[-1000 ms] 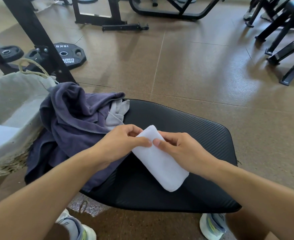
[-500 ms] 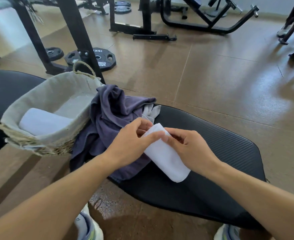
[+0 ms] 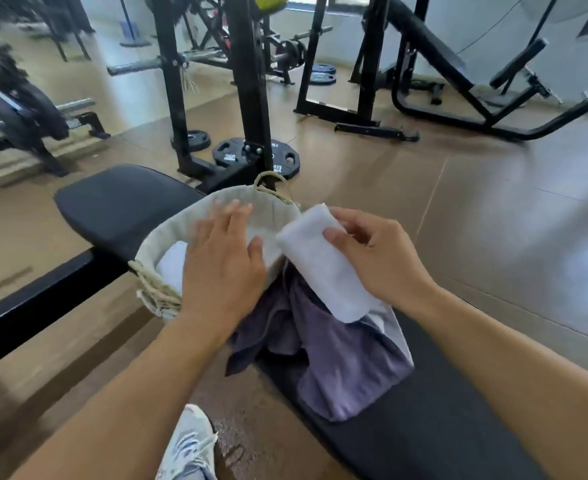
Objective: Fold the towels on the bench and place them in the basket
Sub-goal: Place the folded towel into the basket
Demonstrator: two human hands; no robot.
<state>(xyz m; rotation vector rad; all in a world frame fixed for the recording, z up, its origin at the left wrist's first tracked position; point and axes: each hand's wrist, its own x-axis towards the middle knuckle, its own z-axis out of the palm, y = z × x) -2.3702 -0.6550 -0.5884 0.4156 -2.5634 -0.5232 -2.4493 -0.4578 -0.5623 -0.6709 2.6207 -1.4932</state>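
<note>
The left hand (image 3: pixel 221 268) has let go and hangs open over the basket (image 3: pixel 216 206). The right hand (image 3: pixel 379 258) has lifted the folded white towel (image 3: pixel 323 268) off the counter (image 3: pixel 441 427), its grip pinching it beside the basket rim. Drop-in comes next.

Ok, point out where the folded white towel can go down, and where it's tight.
Free: the basket floor between its far lined wall and the white towel inside, partly under the open left hand. Also bare bench pad right of the purple towel. Crowded: under the folded towel that the right hand holds, where purple cloth heaps against the basket.
</note>
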